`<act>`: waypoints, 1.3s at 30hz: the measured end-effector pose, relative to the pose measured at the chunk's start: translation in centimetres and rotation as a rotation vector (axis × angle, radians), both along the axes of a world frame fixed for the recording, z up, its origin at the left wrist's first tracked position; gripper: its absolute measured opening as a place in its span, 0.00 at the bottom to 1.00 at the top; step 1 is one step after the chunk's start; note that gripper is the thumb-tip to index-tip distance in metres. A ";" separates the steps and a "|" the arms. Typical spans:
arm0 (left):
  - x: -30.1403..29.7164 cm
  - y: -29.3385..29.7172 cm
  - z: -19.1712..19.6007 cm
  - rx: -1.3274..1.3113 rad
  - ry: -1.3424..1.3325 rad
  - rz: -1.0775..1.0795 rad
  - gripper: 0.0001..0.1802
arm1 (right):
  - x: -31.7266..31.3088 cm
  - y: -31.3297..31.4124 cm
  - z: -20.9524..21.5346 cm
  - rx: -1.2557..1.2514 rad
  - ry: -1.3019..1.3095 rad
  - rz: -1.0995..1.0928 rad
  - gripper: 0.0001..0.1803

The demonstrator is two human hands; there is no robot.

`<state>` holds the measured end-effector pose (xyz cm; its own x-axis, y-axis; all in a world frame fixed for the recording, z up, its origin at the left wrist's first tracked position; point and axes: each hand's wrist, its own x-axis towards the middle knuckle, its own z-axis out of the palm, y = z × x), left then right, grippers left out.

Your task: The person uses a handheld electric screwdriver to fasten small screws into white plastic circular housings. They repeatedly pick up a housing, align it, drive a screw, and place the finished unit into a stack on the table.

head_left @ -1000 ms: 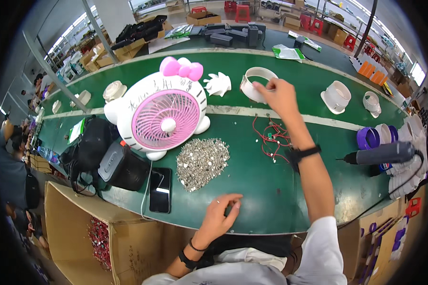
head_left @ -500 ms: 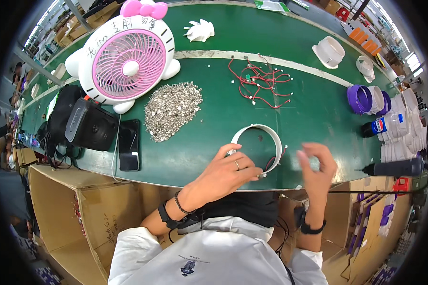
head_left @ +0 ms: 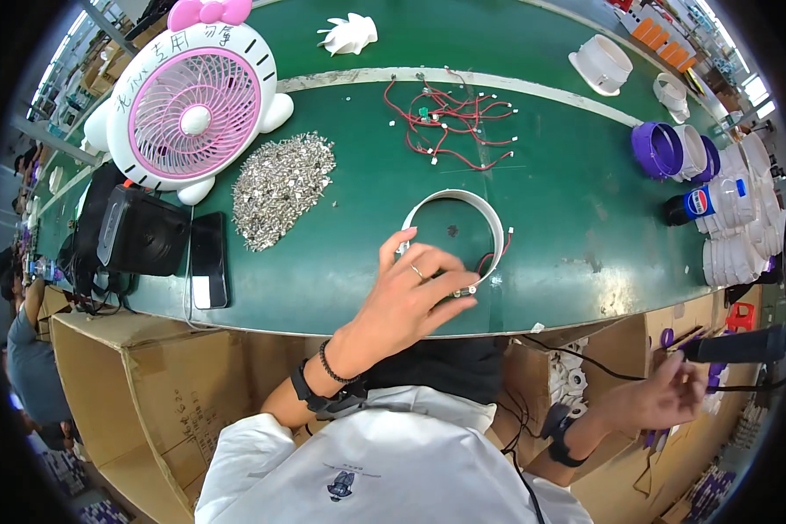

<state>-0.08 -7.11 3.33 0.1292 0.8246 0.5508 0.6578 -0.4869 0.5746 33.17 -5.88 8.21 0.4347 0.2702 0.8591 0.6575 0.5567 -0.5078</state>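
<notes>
A white plastic ring (head_left: 495, 229) stands on the green table near its front edge. My left hand (head_left: 415, 284) is closed on the ring's near left side, thumb at one spot and fingertips at another. Small metallic parts (head_left: 465, 291) show at the rim by those fingertips. A short red wire (head_left: 508, 240) with a white connector shows at the ring's right side. My right hand (head_left: 668, 395) is off the table at the lower right, fingers loosely curled and apart, seemingly holding nothing. Just above its fingertips is a dark electric screwdriver (head_left: 738, 346).
Left of the ring lie a heap of small metal parts (head_left: 279, 188), a phone (head_left: 208, 262) and a pink-white fan (head_left: 192, 113). Red wires (head_left: 454, 122) lie behind it. Purple rings (head_left: 658, 150), a cola bottle (head_left: 703, 203) and stacked white parts (head_left: 738, 258) stand right. A cardboard box (head_left: 175, 384) is below.
My right hand has moved right and down, toward the screwdriver, which now sits lower. My left hand stays on the ring. The whole view has shifted, with the table higher in it.
</notes>
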 end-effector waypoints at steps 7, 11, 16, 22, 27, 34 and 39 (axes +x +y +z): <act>-6.0 9.9 8.8 0.194 0.039 0.094 0.14 | 3.3 5.4 2.9 -0.094 -0.059 -0.026 0.37; -15.0 27.2 4.8 -0.123 0.236 0.421 0.33 | -0.2 10.6 4.8 -0.244 0.226 0.496 0.37; -20.0 37.9 -2.5 -0.286 0.453 0.856 0.43 | -2.4 12.3 7.3 -0.339 0.161 0.728 0.35; -18.0 37.5 -2.1 -0.162 0.496 0.702 0.28 | -0.3 8.9 7.7 -0.357 0.194 0.786 0.28; -23.1 34.2 2.1 0.143 -0.112 0.730 0.17 | -0.1 10.0 6.7 -0.328 0.268 0.775 0.23; 3.2 10.9 12.4 0.175 -1.110 -0.254 0.21 | 0.5 10.2 3.6 -0.309 0.314 0.659 0.21; 24.8 -1.4 11.2 0.401 -0.701 -0.636 0.15 | -1.5 11.4 2.7 -0.249 0.340 0.738 0.21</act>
<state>24.69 -8.47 14.57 0.0208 0.4549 0.8903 -0.2097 -0.8687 0.4488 31.69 5.53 10.93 0.2966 0.7500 0.5913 -0.0404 0.6284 -0.7768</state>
